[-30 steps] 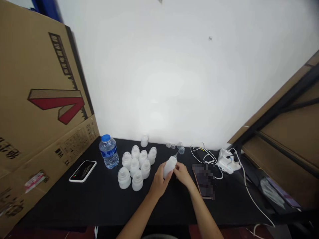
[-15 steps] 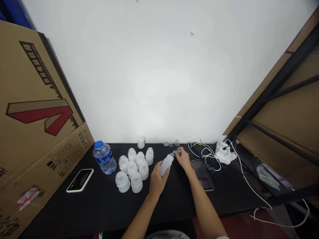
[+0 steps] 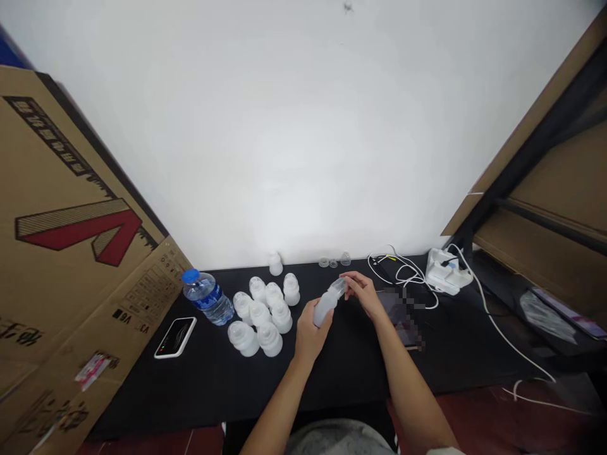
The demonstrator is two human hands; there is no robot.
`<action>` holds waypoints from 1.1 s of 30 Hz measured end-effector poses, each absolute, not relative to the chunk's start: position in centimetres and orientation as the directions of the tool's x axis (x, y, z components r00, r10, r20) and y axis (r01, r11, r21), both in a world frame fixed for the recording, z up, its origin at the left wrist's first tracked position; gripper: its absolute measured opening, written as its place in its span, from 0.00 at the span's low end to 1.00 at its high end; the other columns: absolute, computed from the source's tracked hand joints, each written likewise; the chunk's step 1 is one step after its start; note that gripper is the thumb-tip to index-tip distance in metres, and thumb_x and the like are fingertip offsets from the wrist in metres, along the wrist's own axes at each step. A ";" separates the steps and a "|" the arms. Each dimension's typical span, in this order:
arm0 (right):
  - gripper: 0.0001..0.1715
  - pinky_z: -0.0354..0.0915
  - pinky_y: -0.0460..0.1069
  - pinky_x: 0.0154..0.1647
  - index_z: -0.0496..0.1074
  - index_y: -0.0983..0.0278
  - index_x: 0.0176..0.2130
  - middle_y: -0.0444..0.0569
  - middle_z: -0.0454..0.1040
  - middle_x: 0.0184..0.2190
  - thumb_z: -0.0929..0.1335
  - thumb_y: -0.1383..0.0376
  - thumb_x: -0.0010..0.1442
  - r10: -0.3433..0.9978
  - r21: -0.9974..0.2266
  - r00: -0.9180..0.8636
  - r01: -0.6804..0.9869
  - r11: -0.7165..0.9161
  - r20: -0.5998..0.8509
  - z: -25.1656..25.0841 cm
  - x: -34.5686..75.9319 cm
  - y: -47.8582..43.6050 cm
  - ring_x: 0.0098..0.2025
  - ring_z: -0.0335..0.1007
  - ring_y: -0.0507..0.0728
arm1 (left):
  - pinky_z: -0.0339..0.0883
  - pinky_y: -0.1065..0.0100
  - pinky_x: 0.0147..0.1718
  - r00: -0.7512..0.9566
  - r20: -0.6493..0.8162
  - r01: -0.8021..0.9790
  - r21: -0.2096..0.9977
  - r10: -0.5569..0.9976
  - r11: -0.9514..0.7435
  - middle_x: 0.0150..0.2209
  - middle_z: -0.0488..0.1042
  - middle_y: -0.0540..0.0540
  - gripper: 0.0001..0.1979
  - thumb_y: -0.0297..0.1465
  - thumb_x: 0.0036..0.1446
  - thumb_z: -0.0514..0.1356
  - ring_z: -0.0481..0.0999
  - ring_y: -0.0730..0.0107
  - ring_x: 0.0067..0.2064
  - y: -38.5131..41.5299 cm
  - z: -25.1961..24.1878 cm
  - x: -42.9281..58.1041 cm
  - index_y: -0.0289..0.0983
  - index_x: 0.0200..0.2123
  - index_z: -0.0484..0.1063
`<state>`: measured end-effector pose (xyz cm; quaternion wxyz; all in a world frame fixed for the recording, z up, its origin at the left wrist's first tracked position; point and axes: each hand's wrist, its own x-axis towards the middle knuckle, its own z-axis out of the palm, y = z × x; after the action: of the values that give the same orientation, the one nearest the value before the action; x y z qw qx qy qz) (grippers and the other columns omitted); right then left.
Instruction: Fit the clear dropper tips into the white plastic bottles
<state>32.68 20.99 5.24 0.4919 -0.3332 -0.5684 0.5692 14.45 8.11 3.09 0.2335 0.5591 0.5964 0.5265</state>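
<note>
My left hand (image 3: 309, 330) is wrapped round a whitish baby bottle (image 3: 324, 308), tilted up to the right. A clear domed cap (image 3: 337, 287) is at the bottle's upper end, and the fingers of my right hand (image 3: 361, 293) are closed on its tip. Left of my hands several similar bottles with clear caps (image 3: 260, 313) stand in a close group on the black table (image 3: 351, 373). One more small bottle (image 3: 275, 263) stands by the wall. Near the wall lie a clear cap (image 3: 346, 258) and two small clear rings (image 3: 324, 261).
On the left are a water bottle (image 3: 207, 297), a white-framed device (image 3: 175, 337) and a large cardboard box (image 3: 71, 253). A phone or tablet (image 3: 398, 316), partly blurred, lies by my right forearm. White cables (image 3: 403, 275) and a power strip (image 3: 446, 272) are at the right.
My right hand has brought the clear cap onto the top of the bottle in my left hand. The whole view has shifted and turned slightly.
</note>
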 end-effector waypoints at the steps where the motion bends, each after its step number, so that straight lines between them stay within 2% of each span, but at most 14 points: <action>1: 0.25 0.73 0.51 0.29 0.83 0.62 0.48 0.46 0.78 0.29 0.77 0.47 0.61 0.937 -0.975 -0.298 -0.174 0.135 0.183 5.2 32.8 21.1 0.27 0.72 0.55 | 0.74 0.57 0.56 -0.265 0.308 0.429 0.886 0.914 -0.175 0.53 0.81 0.40 0.19 0.42 0.68 0.64 0.81 0.53 0.54 8.1 3.2 14.5 0.40 0.57 0.75; 4: 0.23 0.70 0.50 0.31 0.83 0.61 0.45 0.46 0.79 0.31 0.78 0.47 0.60 0.939 -0.972 -0.264 -0.141 0.190 0.222 5.0 33.0 21.3 0.28 0.71 0.55 | 0.74 0.57 0.55 -0.256 0.303 0.436 0.884 0.918 -0.171 0.52 0.81 0.40 0.19 0.42 0.68 0.64 0.82 0.54 0.54 8.0 3.5 14.4 0.40 0.57 0.75; 6: 0.21 0.66 0.49 0.29 0.81 0.61 0.38 0.45 0.77 0.28 0.79 0.46 0.60 0.938 -0.970 -0.250 -0.093 0.225 0.241 4.9 33.0 21.3 0.27 0.68 0.54 | 0.73 0.58 0.55 -0.243 0.292 0.438 0.884 0.925 -0.164 0.52 0.81 0.39 0.18 0.42 0.69 0.63 0.82 0.53 0.54 7.9 3.5 14.4 0.40 0.57 0.75; 9: 0.25 0.61 0.48 0.28 0.77 0.62 0.31 0.42 0.72 0.22 0.78 0.44 0.61 0.938 -0.974 -0.264 -0.021 0.226 0.223 4.9 32.8 21.1 0.25 0.63 0.53 | 0.73 0.58 0.54 -0.233 0.278 0.443 0.884 0.932 -0.152 0.52 0.81 0.39 0.20 0.44 0.70 0.62 0.81 0.53 0.53 7.9 3.3 14.2 0.39 0.57 0.74; 18: 0.33 0.49 0.47 0.23 0.67 0.60 0.26 0.36 0.59 0.18 0.77 0.38 0.57 0.955 -0.985 -0.243 -0.012 0.173 0.171 4.8 31.6 20.9 0.21 0.51 0.50 | 0.73 0.55 0.52 -0.230 0.291 0.493 0.858 0.929 -0.146 0.51 0.81 0.38 0.20 0.45 0.70 0.60 0.81 0.51 0.52 8.1 2.6 14.3 0.38 0.56 0.73; 21: 0.35 0.49 0.48 0.24 0.65 0.59 0.24 0.37 0.58 0.18 0.76 0.37 0.57 0.964 -0.978 -0.181 0.047 0.206 0.194 4.2 31.0 21.1 0.22 0.50 0.51 | 0.73 0.50 0.55 -0.250 0.343 0.556 0.816 0.905 -0.156 0.52 0.80 0.36 0.20 0.45 0.70 0.60 0.81 0.46 0.54 8.2 2.2 14.3 0.39 0.58 0.73; 25: 0.35 0.54 0.48 0.27 0.66 0.60 0.22 0.40 0.63 0.20 0.76 0.38 0.59 0.961 -0.949 -0.080 0.156 0.273 0.263 3.8 30.3 21.0 0.25 0.55 0.52 | 0.72 0.46 0.57 -0.279 0.378 0.590 0.793 0.883 -0.153 0.52 0.79 0.36 0.20 0.45 0.69 0.60 0.79 0.43 0.56 8.3 1.9 14.4 0.41 0.58 0.74; 28: 0.30 0.55 0.48 0.25 0.72 0.61 0.29 0.39 0.65 0.21 0.75 0.39 0.61 0.973 -0.976 -0.103 0.036 0.213 0.208 4.0 30.1 20.7 0.23 0.56 0.51 | 0.72 0.48 0.58 -0.296 0.307 0.509 0.852 0.905 -0.122 0.55 0.79 0.37 0.22 0.47 0.70 0.61 0.79 0.45 0.57 8.2 2.1 14.4 0.41 0.59 0.72; 31: 0.30 0.59 0.47 0.24 0.77 0.61 0.46 0.40 0.72 0.25 0.76 0.41 0.60 0.924 -0.992 -0.378 -0.128 0.017 0.065 4.3 30.2 19.9 0.22 0.63 0.52 | 0.71 0.48 0.59 -0.315 0.250 0.415 0.904 0.916 -0.104 0.58 0.78 0.36 0.23 0.48 0.73 0.57 0.78 0.47 0.59 8.2 2.3 14.3 0.39 0.61 0.70; 33: 0.33 0.63 0.47 0.25 0.77 0.62 0.51 0.44 0.77 0.30 0.80 0.44 0.56 0.815 -0.990 -0.579 -0.123 -0.071 0.014 4.4 30.3 19.5 0.26 0.69 0.53 | 0.69 0.49 0.61 -0.270 0.272 0.382 0.911 0.924 -0.157 0.60 0.76 0.36 0.23 0.47 0.75 0.55 0.77 0.49 0.61 8.2 2.3 14.3 0.39 0.63 0.68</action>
<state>30.26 19.48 4.41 0.3505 -0.2960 -0.5845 0.6692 14.30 8.24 2.35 0.2563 0.5471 0.5965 0.5284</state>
